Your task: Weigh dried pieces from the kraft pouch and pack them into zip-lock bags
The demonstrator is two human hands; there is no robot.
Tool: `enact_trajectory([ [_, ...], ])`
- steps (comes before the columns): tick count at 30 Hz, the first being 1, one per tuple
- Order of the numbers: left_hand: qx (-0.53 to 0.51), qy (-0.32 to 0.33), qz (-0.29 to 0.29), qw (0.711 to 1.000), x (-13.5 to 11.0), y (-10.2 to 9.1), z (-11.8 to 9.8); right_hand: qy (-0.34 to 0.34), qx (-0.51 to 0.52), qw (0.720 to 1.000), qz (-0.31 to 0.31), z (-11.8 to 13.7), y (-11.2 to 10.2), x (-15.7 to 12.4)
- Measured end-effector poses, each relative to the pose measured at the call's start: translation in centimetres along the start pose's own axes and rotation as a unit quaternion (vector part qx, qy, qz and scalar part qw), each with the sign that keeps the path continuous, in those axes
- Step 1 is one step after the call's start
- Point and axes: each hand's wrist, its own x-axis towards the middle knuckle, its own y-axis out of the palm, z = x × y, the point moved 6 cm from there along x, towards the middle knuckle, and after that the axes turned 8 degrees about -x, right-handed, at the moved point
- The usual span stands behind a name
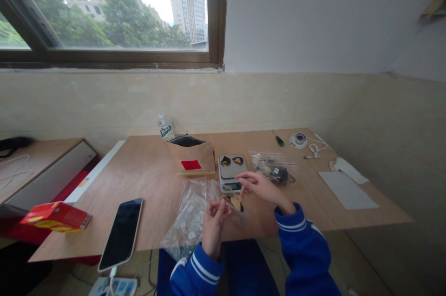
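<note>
My left hand (214,221) is closed, thumb against fingers, on the edge of a clear plastic bag (240,217). Inside that bag lie dark-and-tan dried pieces (237,201) that look like dried fungus. My right hand (260,187) hovers over the bag and the front of a small digital scale (229,173), its fingers stretched and apart, with nothing visible in them. Two similar dried pieces (238,161) rest on the scale's plate. Part of the scale's display is behind my right fingers. Clear empty-looking bags (190,214) lie left of my left hand.
Behind the bags stands an open brown paper pouch (205,156) with a red label, near a water bottle (165,128). Filled zip bags (275,170) lie right of the scale. A phone (121,231), red box (57,217), white paper (346,190) and round camera (298,140) surround these.
</note>
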Motion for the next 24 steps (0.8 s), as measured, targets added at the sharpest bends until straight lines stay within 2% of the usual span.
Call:
enact_trajectory([
  [4, 0.002, -0.010, -0.013, 1.000, 0.1, -0.3, 0.1, -0.009, 0.003, 1.000, 0.012, -1.0, 0.7, 0.5],
  [10, -0.001, -0.014, -0.009, 1.000, -0.1, 0.0, 0.0, -0.045, -0.090, 0.994, 0.039, -0.6, 1.8, -0.5],
  [12, 0.002, -0.021, -0.012, 1.000, -0.1, 0.0, 0.0, -0.053, -0.115, 0.992, 0.030, -0.7, 1.9, -0.5],
  [14, 0.008, -0.021, -0.014, 1.000, -0.2, 0.0, 0.0, -0.061, -0.133, 0.989, -0.017, -1.2, 1.2, 0.3],
  [16, 0.019, -0.015, -0.008, 1.000, -0.3, 0.2, -0.2, -0.075, -0.164, 0.978, -0.108, -2.1, -0.2, 1.9],
  [19, 0.038, -0.006, 0.018, 0.999, -0.6, 0.8, -0.4, -0.061, -0.269, 0.931, -0.239, -4.3, -2.5, 4.8],
  [22, 0.038, -0.005, 0.037, 0.999, -0.8, 1.3, -0.4, -0.011, -0.365, 0.900, -0.238, -6.8, -3.0, 7.5],
  [24, 0.033, -0.008, 0.038, 0.999, -0.9, 1.3, -0.2, 0.013, -0.394, 0.887, -0.239, -7.7, -3.1, 8.2],
])
